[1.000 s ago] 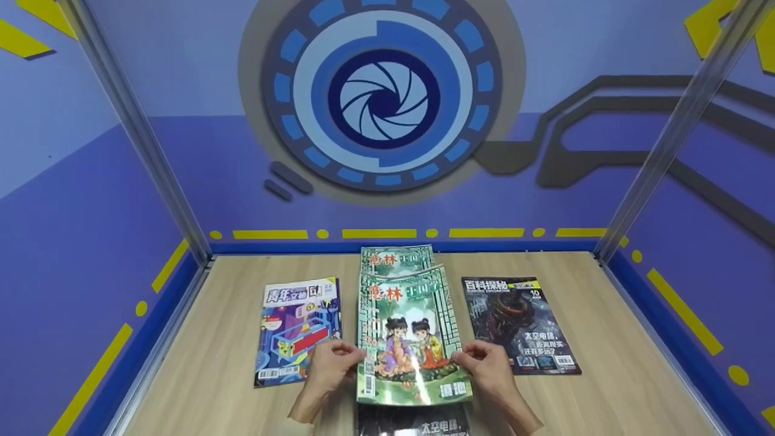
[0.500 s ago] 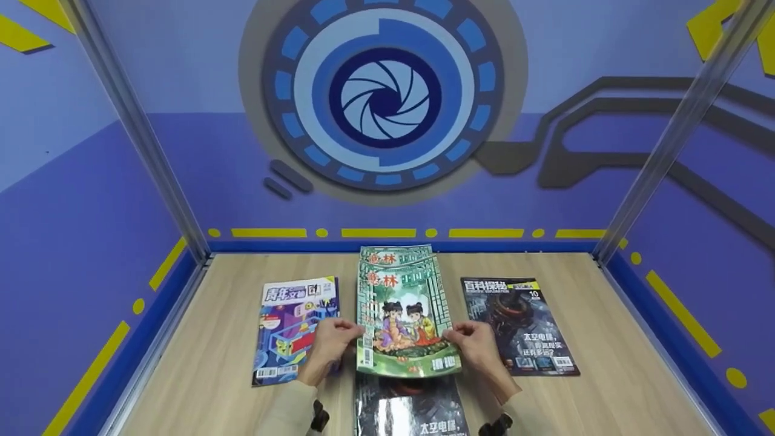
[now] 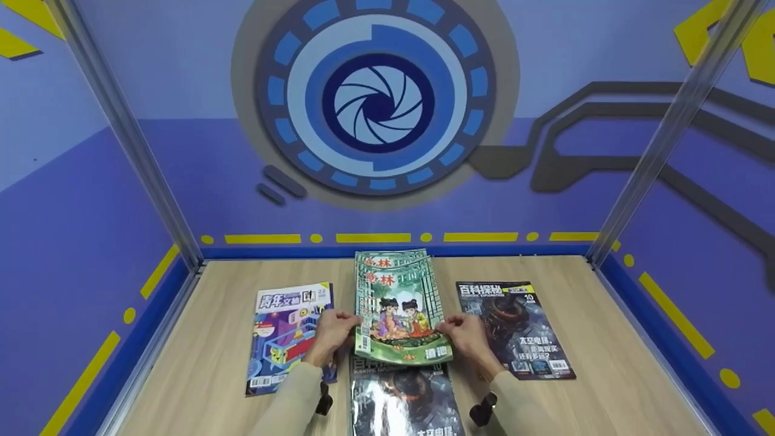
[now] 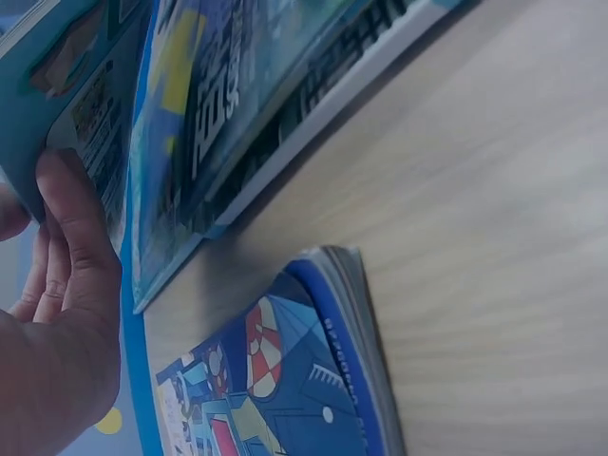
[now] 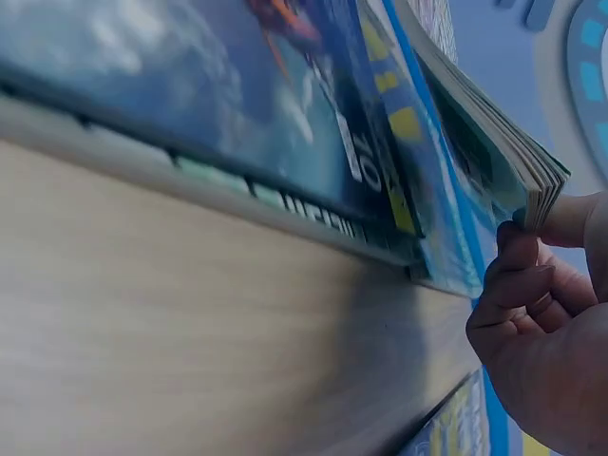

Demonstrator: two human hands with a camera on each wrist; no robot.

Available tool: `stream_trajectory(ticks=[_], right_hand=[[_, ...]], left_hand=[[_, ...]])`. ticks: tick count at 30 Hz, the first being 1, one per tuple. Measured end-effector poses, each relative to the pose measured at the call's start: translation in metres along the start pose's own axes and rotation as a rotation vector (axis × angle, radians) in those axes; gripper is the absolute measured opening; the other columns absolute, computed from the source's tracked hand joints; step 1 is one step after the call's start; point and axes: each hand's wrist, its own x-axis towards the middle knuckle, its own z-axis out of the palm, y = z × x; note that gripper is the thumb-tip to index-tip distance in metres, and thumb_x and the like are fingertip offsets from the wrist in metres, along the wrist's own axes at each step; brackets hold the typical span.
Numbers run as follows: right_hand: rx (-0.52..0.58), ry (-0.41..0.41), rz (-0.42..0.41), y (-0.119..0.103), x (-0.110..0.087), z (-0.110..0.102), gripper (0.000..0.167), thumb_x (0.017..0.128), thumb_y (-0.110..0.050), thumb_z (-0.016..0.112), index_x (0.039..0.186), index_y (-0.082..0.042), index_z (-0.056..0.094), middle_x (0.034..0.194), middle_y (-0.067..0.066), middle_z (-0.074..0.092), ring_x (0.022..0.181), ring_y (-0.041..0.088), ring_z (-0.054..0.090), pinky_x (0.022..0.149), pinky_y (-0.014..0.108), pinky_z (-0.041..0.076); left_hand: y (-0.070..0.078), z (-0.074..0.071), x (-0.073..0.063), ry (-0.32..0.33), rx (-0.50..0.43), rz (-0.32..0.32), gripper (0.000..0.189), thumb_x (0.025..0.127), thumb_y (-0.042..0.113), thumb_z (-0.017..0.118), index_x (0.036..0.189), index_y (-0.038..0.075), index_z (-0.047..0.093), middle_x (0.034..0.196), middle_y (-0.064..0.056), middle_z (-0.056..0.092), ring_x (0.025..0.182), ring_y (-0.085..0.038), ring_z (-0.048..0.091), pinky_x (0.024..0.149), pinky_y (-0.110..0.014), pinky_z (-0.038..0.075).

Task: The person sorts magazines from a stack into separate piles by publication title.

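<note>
Both hands hold a green magazine [image 3: 399, 321] with two cartoon figures on its cover, raised above the middle stack. My left hand [image 3: 332, 334] pinches its left edge, thumb on top, and my right hand [image 3: 469, 338] pinches the right edge. Behind it shows the top strip of a matching green magazine [image 3: 390, 258]. In front, a dark magazine [image 3: 402, 396] lies partly beneath it. The right wrist view shows the page edges [image 5: 518, 152] between thumb and fingers; the left wrist view shows the held magazine's underside [image 4: 95, 104] tilted above the stack.
A purple magazine [image 3: 281, 357] lies on the wooden table [image 3: 200, 363] at the left, beside my left forearm. Another dark magazine [image 3: 521, 333] lies at the right. Blue-purple panels [image 3: 181, 175] with metal corner posts [image 3: 654, 139] enclose the table.
Both hands have carried the green magazine away from me toward the back wall, over the matching one. More of the dark magazine in front is uncovered. The side magazines have not moved.
</note>
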Motion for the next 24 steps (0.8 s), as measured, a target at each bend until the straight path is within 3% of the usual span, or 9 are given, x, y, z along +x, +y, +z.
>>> stream_trajectory(ticks=[7,11,15,18,24], right_hand=[[-0.059,-0.034,0.039,-0.003,0.017,0.004,0.010,0.096,-0.009,0.079,0.087,-0.005,0.075,0.080,0.001,0.064,0.076,0.015,0.055,0.067,0.028,0.043],[-0.088,-0.026,-0.003,-0.003,0.026,0.009,0.014,0.095,-0.007,0.079,0.083,-0.005,0.074,0.077,0.001,0.063,0.073,0.014,0.055,0.065,0.027,0.043],[-0.099,-0.028,-0.054,-0.004,0.034,0.014,0.021,0.094,-0.005,0.080,0.076,-0.007,0.070,0.072,-0.002,0.060,0.070,0.013,0.053,0.063,0.027,0.042],[-0.095,-0.036,-0.066,-0.006,0.039,0.017,0.024,0.094,-0.006,0.079,0.073,-0.009,0.069,0.071,-0.004,0.058,0.068,0.012,0.052,0.063,0.028,0.041],[-0.114,0.003,-0.111,-0.002,0.044,0.021,0.025,0.092,-0.003,0.081,0.071,-0.006,0.068,0.066,-0.006,0.053,0.064,0.011,0.048,0.061,0.026,0.038]], left_hand=[[-0.005,0.004,0.018,-0.025,0.017,0.008,0.017,0.103,0.014,0.070,0.102,-0.003,0.075,0.084,-0.001,0.067,0.071,-0.011,0.062,0.064,-0.026,0.056],[-0.006,0.005,0.029,-0.023,0.036,0.021,0.016,0.104,0.012,0.068,0.094,0.000,0.072,0.076,0.003,0.060,0.062,-0.008,0.057,0.057,-0.023,0.051],[-0.007,0.006,0.035,0.014,0.087,0.011,0.018,0.105,0.013,0.067,0.093,0.002,0.074,0.079,0.001,0.061,0.061,-0.009,0.055,0.055,-0.023,0.046],[-0.008,0.007,0.038,0.048,0.121,0.006,0.019,0.106,0.014,0.066,0.096,0.000,0.075,0.084,-0.003,0.066,0.065,-0.011,0.057,0.058,-0.024,0.045],[-0.007,0.009,0.038,0.094,0.205,0.106,0.019,0.103,0.011,0.065,0.099,-0.004,0.076,0.100,-0.020,0.077,0.088,-0.025,0.069,0.080,-0.036,0.055]])
